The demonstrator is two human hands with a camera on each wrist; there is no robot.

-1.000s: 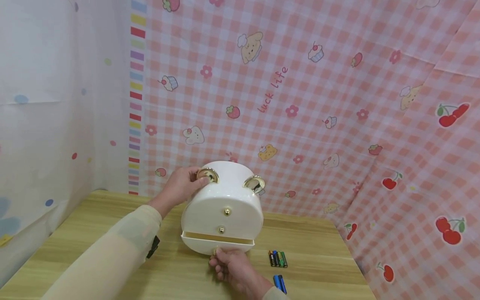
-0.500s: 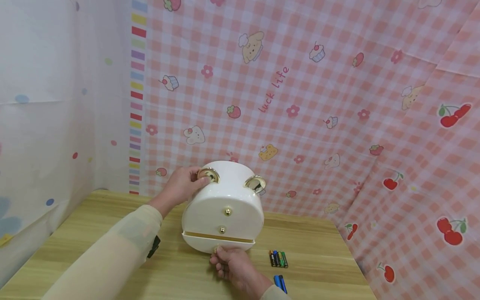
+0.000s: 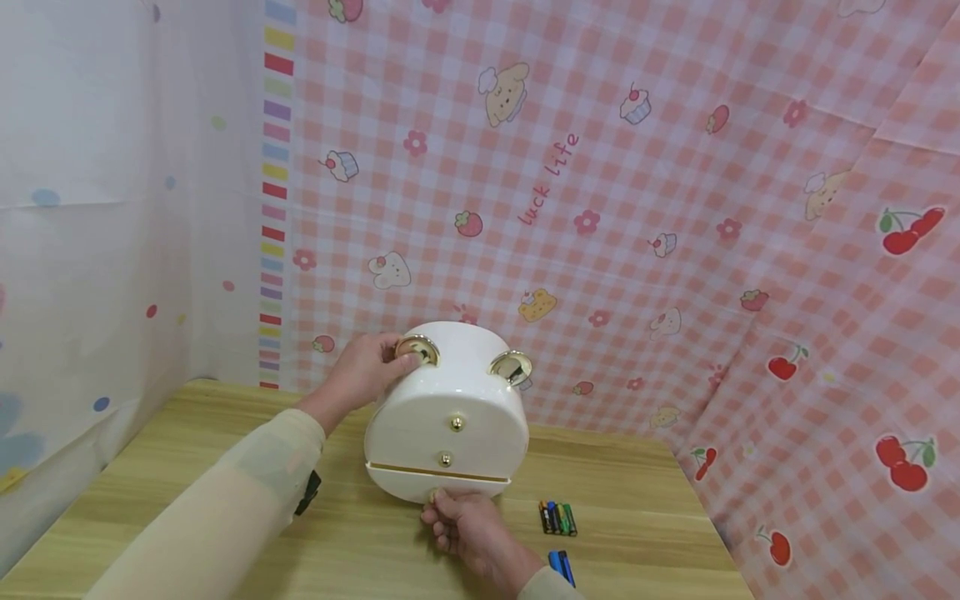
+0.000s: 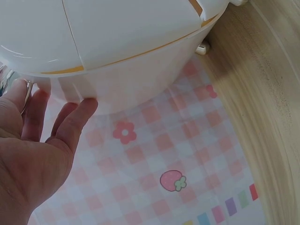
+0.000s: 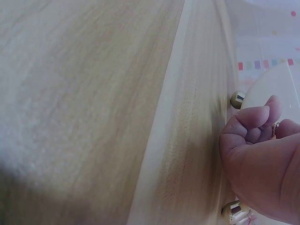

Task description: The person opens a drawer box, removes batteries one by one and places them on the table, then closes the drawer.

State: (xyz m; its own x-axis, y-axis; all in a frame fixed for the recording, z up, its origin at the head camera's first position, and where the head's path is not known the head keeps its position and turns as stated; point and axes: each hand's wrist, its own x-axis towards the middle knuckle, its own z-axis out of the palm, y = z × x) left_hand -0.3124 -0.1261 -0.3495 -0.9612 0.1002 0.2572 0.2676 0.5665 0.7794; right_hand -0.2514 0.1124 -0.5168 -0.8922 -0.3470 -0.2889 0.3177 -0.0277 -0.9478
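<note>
A white glossy storage box [image 3: 465, 342] with rounded sides, gold-rimmed ears and gold knobs stands on the table. My left hand [image 3: 358, 373] holds its left ear [image 3: 424, 348], thumb on the front. In the left wrist view, the fingers [image 4: 80, 117] of that hand rest against the box's side. At the bottom, my right hand [image 3: 474, 532] pinches the knob [image 5: 275, 127] of the lowest drawer [image 3: 393, 482]. This drawer stands slightly out, with a thin gap above its front. The two upper drawers are closed.
Several short pens [image 3: 558, 518] with coloured caps lie in a row to the right of the box. Nearer me are blue pens [image 3: 561, 567]. A pink checked cloth [image 3: 600, 275] hangs behind the wooden table [image 3: 622, 483].
The lowest drawer has slid inward, narrowing the gap above its front. My right hand has moved slightly toward the box with it; my left hand keeps its hold on the ear.
</note>
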